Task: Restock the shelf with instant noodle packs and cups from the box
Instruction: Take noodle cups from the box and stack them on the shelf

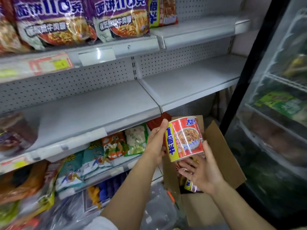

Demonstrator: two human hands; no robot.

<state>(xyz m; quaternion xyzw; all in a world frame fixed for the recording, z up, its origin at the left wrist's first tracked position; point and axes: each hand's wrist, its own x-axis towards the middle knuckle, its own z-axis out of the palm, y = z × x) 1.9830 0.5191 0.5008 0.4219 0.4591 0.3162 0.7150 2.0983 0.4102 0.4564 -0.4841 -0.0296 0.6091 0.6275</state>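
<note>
Both hands carry a red noodle cup point(185, 138) just above the open cardboard box point(221, 156), below the front edge of the bare grey shelf point(99, 105). The left hand point(155, 143) clasps the cup's yellow-striped side, its fingers wrapped behind. The right hand point(201, 171) has spread fingers under the cup's base, its thumb against the side. Another cup point(191, 185) lies inside the box.

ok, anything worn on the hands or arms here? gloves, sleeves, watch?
No gloves: left hand and right hand are bare, and so are both forearms. No watch, rings or bands show. The only clothing in view is a bit of white sleeve at the bottom edge, on the left arm.
</note>
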